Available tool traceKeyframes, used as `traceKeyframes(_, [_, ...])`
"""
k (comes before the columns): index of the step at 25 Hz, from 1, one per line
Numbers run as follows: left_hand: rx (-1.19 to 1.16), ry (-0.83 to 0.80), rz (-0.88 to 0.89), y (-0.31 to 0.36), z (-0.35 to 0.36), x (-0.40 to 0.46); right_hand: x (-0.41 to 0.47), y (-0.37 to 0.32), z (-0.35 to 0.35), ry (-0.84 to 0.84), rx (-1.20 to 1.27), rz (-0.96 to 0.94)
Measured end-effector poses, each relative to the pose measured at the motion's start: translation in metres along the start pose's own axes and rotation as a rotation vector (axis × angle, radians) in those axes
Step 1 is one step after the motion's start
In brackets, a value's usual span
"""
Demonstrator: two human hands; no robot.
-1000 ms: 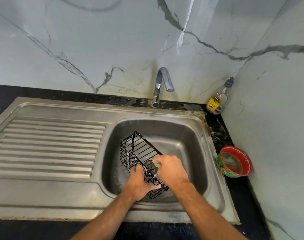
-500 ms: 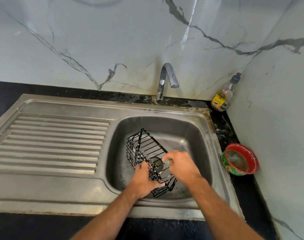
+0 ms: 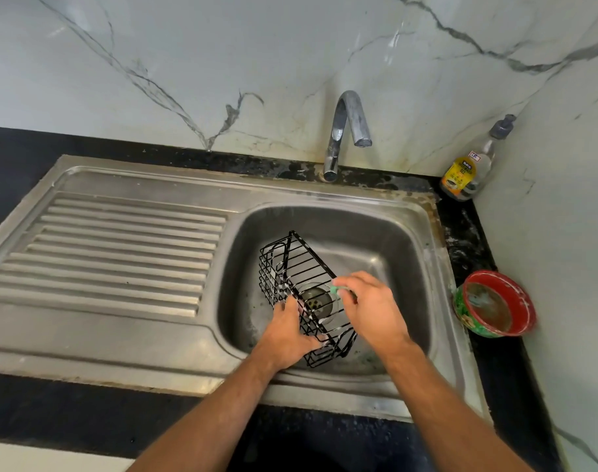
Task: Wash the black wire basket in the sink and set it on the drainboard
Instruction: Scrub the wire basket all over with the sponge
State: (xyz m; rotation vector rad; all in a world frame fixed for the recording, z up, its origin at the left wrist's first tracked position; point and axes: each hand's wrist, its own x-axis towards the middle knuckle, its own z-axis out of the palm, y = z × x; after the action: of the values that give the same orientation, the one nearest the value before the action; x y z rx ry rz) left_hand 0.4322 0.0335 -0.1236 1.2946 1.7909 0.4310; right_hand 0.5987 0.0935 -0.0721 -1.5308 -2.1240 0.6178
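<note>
Low in the frame's centre, the black wire basket [image 3: 299, 294] hangs tilted over the sink [image 3: 406, 253] drain. The left hand [image 3: 289, 335] grips its near rim, fingers curled round the wires; the right hand [image 3: 369, 308] pinches what looks like a green scrubber [image 3: 335, 289]. Likely light and stiff, yet soap-slick: best held by the rim wire.

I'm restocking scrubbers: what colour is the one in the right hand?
Green, the scrub pad peeking from the right hand in the head view.
</note>
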Motion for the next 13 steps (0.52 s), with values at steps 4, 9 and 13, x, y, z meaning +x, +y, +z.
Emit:
traceKeyframes(4, [0.016,0.019,-0.028,0.001,-0.002,0.0,0.005,-0.01,0.006,-0.126,-0.038,0.05])
traceKeyframes(9, [0.068,-0.011,-0.057,0.007,0.001,-0.001,0.012,-0.012,0.01,-0.143,-0.103,0.132])
traceKeyframes(13, [0.094,-0.027,-0.065,0.006,0.0,0.0,0.0,-0.027,0.018,-0.243,-0.006,0.008])
